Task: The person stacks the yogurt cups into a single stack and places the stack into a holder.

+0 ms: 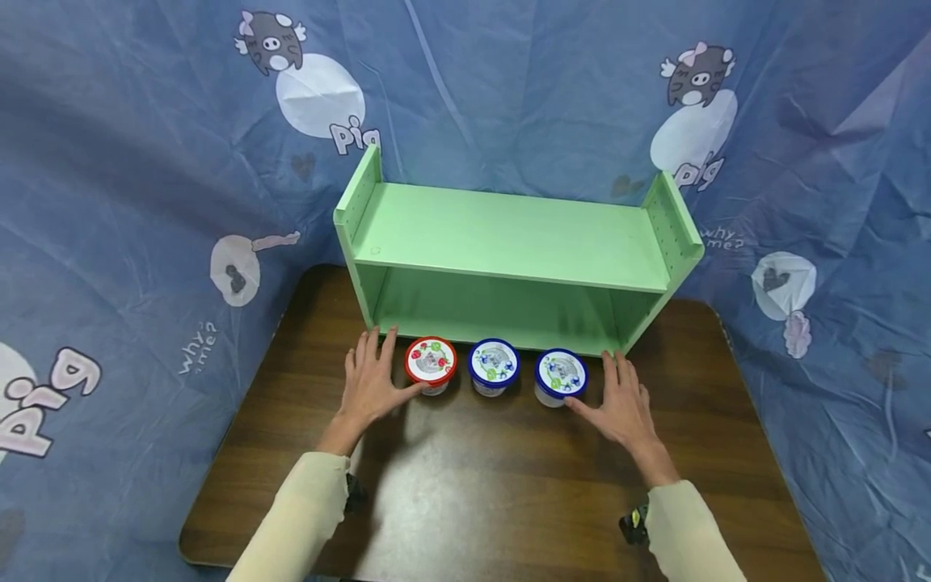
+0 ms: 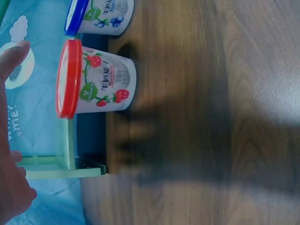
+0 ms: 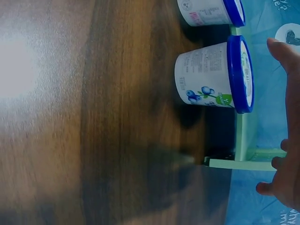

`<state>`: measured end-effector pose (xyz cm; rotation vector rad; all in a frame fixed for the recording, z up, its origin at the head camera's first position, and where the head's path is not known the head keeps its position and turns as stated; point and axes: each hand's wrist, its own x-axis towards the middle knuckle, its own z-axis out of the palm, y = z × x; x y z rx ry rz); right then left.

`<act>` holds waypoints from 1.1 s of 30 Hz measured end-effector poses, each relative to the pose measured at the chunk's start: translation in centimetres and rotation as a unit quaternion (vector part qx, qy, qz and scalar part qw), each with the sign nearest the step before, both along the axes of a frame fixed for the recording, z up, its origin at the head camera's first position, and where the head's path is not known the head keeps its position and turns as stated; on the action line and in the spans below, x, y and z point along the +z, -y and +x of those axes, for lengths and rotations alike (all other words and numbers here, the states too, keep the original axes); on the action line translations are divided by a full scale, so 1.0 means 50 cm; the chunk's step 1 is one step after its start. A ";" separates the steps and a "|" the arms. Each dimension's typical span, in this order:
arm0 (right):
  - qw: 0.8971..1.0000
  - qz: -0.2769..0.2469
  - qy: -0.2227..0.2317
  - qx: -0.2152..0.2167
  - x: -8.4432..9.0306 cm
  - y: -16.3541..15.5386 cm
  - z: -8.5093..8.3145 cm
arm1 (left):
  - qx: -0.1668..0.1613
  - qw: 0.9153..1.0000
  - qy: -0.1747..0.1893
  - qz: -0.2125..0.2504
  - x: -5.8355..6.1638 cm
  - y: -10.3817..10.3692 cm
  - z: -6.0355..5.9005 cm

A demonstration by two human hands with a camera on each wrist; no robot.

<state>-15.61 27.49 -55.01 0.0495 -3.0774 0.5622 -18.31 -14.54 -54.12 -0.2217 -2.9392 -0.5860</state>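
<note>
Three yogurt cups stand in a row on the brown table, in front of a green shelf. The red-lidded strawberry cup is on the left. A blue-lidded cup is in the middle, and another blue-lidded cup is on the right. My left hand is spread with straight fingers just left of the red-lidded cup, thumb close to it. My right hand is spread the same way just right of the right cup. Neither hand holds anything.
The two-level green shelf has nothing on it, and its side posts stand close behind my fingertips. A blue cloth printed with pigs surrounds the table on three sides. Bare wood lies between my forearms.
</note>
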 end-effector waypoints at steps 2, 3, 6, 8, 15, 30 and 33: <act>1.000 -0.008 0.004 -0.003 -0.006 0.003 -0.001 | 0.002 1.000 0.003 0.006 -0.006 -0.004 -0.001; 1.000 -0.013 0.006 -0.004 -0.008 0.005 -0.002 | 0.003 1.000 0.006 0.011 -0.010 -0.006 -0.001; 1.000 -0.022 0.006 -0.007 -0.015 0.009 -0.003 | 0.007 0.999 0.018 0.030 -0.021 -0.014 -0.003; 1.000 -0.027 0.004 -0.008 -0.018 0.012 -0.005 | 0.011 0.999 0.024 0.044 -0.027 -0.019 -0.005; 0.998 -0.061 0.011 -0.016 -0.026 0.026 -0.015 | 0.027 0.996 0.026 0.075 -0.055 -0.032 -0.011; 0.992 -0.104 0.050 -0.046 -0.048 0.039 -0.024 | 0.049 0.984 0.037 0.168 -0.091 -0.059 -0.012; 0.990 -0.118 0.055 -0.056 -0.052 0.043 -0.026 | 0.054 0.980 0.035 0.188 -0.100 -0.064 -0.017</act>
